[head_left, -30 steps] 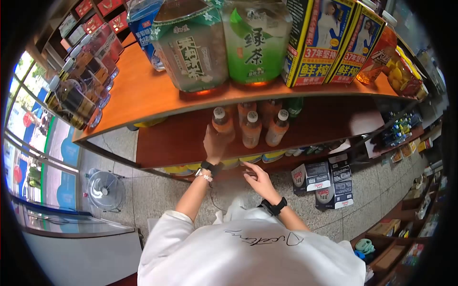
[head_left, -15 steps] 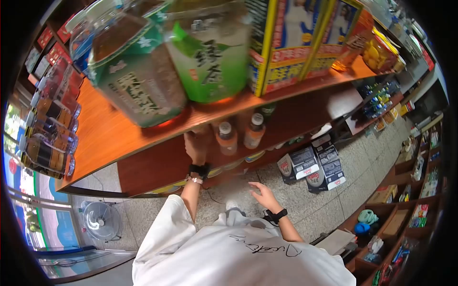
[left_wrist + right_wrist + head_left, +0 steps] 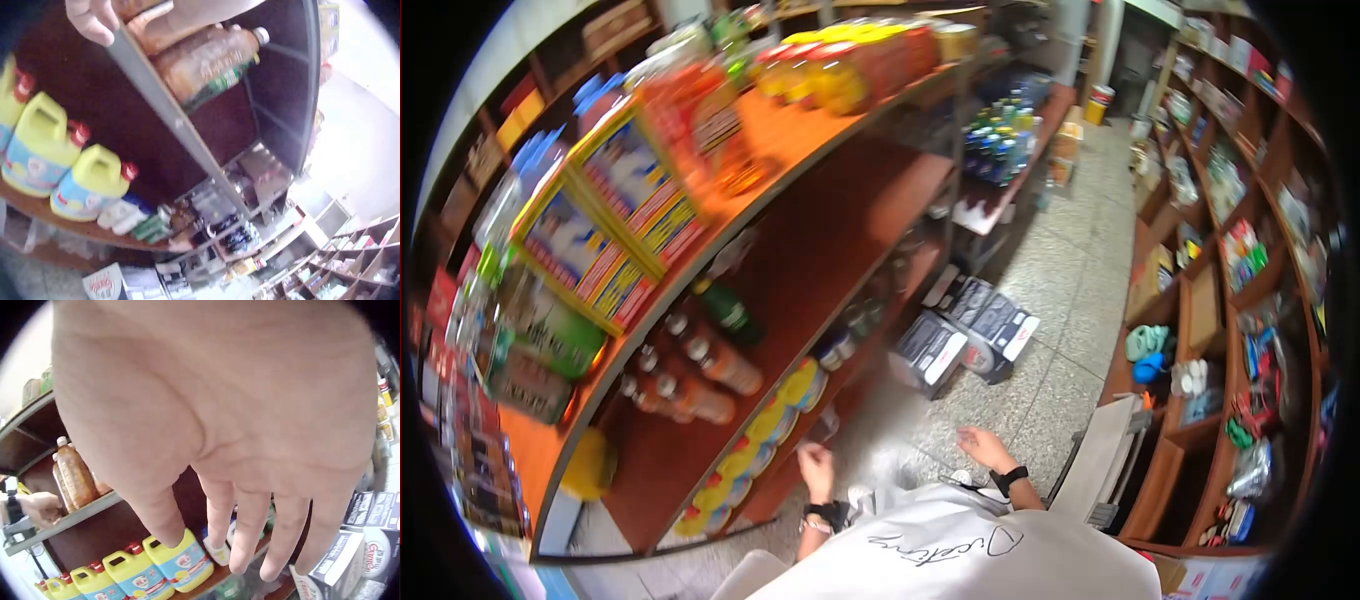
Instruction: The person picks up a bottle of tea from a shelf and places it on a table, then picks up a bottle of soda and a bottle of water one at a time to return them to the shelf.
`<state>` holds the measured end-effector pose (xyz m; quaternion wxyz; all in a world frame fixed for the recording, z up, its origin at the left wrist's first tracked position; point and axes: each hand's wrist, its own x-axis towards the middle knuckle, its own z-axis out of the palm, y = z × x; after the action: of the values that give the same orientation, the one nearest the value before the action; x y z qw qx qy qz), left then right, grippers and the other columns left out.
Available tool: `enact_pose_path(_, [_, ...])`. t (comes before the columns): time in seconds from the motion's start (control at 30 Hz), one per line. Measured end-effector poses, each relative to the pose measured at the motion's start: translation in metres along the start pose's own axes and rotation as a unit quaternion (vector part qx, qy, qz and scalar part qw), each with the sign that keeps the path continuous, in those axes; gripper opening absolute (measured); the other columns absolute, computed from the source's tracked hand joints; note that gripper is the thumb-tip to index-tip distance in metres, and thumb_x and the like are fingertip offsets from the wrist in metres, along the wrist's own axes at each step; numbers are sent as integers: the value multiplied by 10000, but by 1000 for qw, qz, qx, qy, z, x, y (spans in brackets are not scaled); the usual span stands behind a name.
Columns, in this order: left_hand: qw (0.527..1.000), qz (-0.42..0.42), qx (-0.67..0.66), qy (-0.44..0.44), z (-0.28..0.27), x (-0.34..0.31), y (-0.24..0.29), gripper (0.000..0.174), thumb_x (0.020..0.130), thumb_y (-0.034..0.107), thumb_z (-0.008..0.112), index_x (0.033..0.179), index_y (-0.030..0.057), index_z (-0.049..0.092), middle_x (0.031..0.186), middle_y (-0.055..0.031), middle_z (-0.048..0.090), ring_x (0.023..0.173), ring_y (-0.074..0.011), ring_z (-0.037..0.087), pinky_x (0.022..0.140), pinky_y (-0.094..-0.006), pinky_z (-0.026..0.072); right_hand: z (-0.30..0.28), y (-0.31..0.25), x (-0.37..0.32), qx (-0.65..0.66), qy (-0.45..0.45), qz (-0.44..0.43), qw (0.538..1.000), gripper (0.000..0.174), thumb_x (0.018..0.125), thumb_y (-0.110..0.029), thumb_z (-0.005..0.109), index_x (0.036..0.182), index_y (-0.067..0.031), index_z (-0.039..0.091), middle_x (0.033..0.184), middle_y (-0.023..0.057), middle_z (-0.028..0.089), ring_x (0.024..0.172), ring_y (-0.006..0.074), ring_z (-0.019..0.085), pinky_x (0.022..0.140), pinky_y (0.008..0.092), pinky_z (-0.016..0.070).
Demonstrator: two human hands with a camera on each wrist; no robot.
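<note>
Orange-brown drink bottles (image 3: 720,365) stand grouped on the middle shelf, with a green bottle (image 3: 728,312) behind them. My left hand (image 3: 816,472) is in front of the lower shelf in the head view, fingers loosely bent, with nothing visible in it. In the left wrist view, the left hand (image 3: 169,15) crosses in front of the bottles (image 3: 203,62) at the shelf edge. The right wrist view shows the left hand (image 3: 42,509) beside the bottles (image 3: 75,478). My right hand (image 3: 988,450) hangs above the floor, empty; its palm (image 3: 212,412) and spread fingers fill much of the right wrist view.
Yellow jugs (image 3: 770,425) line the lower shelf. Boxed drinks (image 3: 615,190) and large bottles stand on the top shelf (image 3: 800,130). Dark cartons (image 3: 935,345) lie on the tiled floor (image 3: 1050,290). Stocked shelving (image 3: 1190,300) runs along the right side.
The head view has swung right, bringing the aisle in and shifting the bottles left. My left hand has come back from among the bottles toward my body. The right hand still holds nothing.
</note>
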<state>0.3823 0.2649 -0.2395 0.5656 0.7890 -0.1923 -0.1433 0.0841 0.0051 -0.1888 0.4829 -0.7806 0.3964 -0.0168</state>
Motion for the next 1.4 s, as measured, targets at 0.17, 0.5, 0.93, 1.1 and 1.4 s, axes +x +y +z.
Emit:
enact_pose_path(0.17, [811,160,278,-489,150,-41,106,358,890,350,628,1148,105,670,1113,-138,694,1018,-334,653,868,-430,513,-63,85,-36,61,124,19,990,360,907,-242,649,1218,-62,631,1054,141,709,992,251,680,855,349,528])
enact_pose_path(0.5, [611,343,233,-674,370,-125,223,284,924,277,560,1130,100,645,1058,-128,693,964,-327,662,832,-426,517,-172,164,-107,239,324,66,913,254,922,-135,638,1153,-33,660,937,73,718,856,128,663,771,279,520])
enact_pose_path(0.93, [494,361,174,-771,592,-105,243,230,883,115,496,1012,105,686,1006,-127,688,964,-317,651,801,-420,512,-334,267,-60,293,431,47,852,139,928,-52,607,1028,12,680,953,49,709,895,96,638,780,242,491])
enact_pose_path(1.1, [520,412,120,-739,704,-72,289,203,866,114,535,991,117,694,966,-131,704,889,-326,673,779,-438,530,-418,289,-5,288,381,45,877,94,896,-29,627,958,9,686,915,50,713,867,93,643,762,245,500])
enact_pose_path(1.4, [595,386,170,-684,821,21,385,212,879,188,571,1037,108,687,1041,-137,682,936,-354,650,823,-444,526,-572,253,96,218,367,59,902,84,846,-54,684,903,8,685,824,66,727,776,99,671,694,260,520])
